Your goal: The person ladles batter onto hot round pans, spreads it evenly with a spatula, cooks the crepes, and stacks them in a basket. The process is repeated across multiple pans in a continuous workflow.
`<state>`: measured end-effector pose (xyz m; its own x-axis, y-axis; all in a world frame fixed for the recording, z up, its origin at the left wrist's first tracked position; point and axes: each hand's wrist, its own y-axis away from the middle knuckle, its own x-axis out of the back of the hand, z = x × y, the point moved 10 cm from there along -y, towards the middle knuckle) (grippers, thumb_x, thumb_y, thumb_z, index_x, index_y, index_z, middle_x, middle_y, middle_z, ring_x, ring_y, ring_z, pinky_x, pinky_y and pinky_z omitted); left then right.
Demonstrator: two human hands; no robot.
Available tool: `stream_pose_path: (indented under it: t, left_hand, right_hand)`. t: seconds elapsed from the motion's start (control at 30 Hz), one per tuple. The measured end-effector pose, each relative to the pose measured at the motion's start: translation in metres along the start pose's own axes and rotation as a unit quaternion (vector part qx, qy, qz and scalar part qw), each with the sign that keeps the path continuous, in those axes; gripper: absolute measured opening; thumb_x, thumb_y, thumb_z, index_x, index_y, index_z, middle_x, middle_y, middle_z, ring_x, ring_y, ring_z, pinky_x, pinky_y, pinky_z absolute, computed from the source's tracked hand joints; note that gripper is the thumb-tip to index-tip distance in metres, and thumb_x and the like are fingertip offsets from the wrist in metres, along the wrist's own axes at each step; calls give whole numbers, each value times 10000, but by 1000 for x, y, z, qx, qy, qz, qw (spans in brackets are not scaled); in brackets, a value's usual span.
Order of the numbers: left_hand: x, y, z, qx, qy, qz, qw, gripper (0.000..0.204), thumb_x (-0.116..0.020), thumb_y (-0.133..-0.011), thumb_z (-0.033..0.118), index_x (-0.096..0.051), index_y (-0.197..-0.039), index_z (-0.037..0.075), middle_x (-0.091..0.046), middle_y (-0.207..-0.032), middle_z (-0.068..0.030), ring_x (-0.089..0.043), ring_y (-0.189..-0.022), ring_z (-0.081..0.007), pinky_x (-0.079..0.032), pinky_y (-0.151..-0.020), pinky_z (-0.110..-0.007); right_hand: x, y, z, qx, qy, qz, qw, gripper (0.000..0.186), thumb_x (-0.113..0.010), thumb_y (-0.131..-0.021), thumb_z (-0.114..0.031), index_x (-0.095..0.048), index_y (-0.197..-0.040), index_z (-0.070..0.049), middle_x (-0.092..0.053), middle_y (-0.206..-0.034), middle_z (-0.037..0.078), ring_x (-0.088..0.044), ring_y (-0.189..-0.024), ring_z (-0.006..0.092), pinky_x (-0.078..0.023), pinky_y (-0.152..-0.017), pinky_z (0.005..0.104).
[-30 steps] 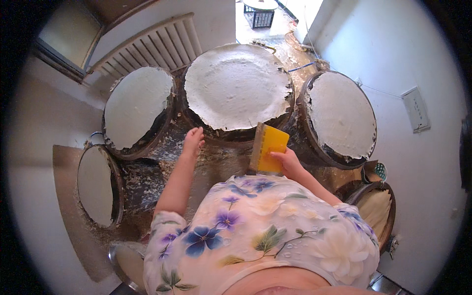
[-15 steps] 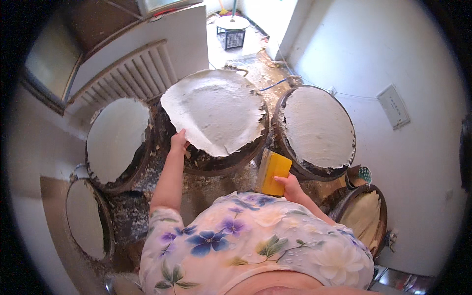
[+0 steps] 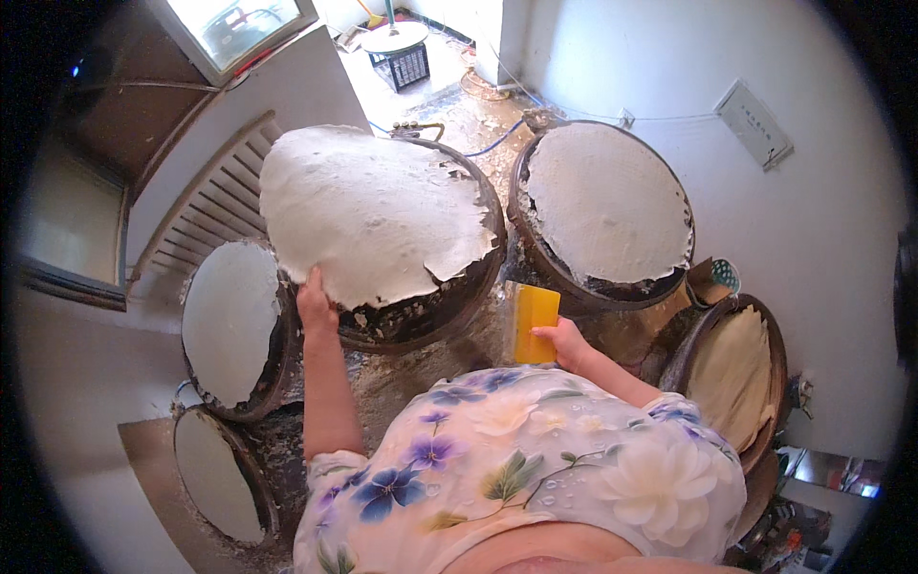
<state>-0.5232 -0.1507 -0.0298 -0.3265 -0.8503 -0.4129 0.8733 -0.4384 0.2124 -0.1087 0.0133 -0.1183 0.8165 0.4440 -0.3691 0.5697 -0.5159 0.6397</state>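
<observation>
My left hand (image 3: 316, 302) grips the near-left edge of a large white sheet (image 3: 373, 210), thin and ragged-edged. The sheet is shifted leftward off its dark round griddle (image 3: 435, 311), baring blackened surface along the near and right sides. My right hand (image 3: 564, 340) holds a yellow scraper (image 3: 535, 320) upright with a pale blade edge, in front of me. To the right, another griddle carries a white layer (image 3: 607, 201) with flaked edges. A paler layer (image 3: 229, 320) covers the griddle at my left.
Smaller coated griddles sit at lower left (image 3: 215, 478) and lower right (image 3: 727, 373). A radiator (image 3: 215, 191) is on the left wall beneath windows. Hoses (image 3: 492, 143) run along the back. A dotted container (image 3: 724, 275) stands at right. A black crate (image 3: 400, 67) stands in the bright doorway.
My left hand took hold of the middle sheet's edge and has drawn it leftward, exposing more griddle. My right hand still holds the scraper. The view has shifted.
</observation>
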Motion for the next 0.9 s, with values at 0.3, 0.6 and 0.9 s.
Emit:
stream_pose_path:
  t: [0.3,0.6,0.9]
  left_hand:
    - [133,37,-133,168,-12,144,975,170,-491,-817,182,-515,-886,28,-575,-741,-48,-543,-539,-163,-440,-422,-289]
    - [162,133,-93,153,-39,129,979,213,-472,-820,117,-486,-1007,16,-564,-919,-78,-576,-787,-217,-497,-643,-332]
    - [162,251,8,31,45,115,992,170,-499,-812,103,-486,-981,78,-557,-889,-38,-561,-763,-172,-488,-614,-307]
  right_hand:
    - [-17,-22,16,40,200,-42,978,232,-570,-717,-56,-531,-943,-18,-564,-943,101,-552,-855,216,-443,-753,338]
    - [-114,56,18,475,671,-162,546,149,-623,-590,-155,-565,-677,-49,-328,-1230,246,-293,-1167,375,-253,-952,457]
    - [-149,131,97,540,656,-119,514,97,-561,-575,-132,-570,-632,-55,-400,-1160,196,-368,-1107,322,-260,-945,477]
